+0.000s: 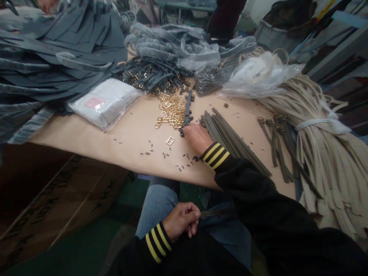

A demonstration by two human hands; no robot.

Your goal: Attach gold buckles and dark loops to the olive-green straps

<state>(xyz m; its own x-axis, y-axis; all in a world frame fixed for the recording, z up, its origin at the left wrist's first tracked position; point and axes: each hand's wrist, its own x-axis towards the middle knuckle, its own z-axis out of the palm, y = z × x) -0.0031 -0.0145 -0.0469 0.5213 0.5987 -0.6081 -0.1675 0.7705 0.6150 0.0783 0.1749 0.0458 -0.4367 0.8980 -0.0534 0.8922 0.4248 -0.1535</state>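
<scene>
Low over my lap, my left hand is closed with thumb against fingers, pinching the end of a thin dark strap that runs off to the right. My right hand rests at the table top, its fingers drawn together by some small dark metal pieces; what lies in the fingertips is hidden. Just beyond it is a heap of gold buckles, with a short grey strap along its right side. One single gold buckle lies apart, nearer the table edge. Olive-brown straps lie in a row beside my right hand.
Small dark pins are scattered near the table's front edge. A plastic-wrapped white packet and stacked grey panels occupy the left. Beige straps are bundled at right. A cardboard box stands below left. A person's hand shows far left.
</scene>
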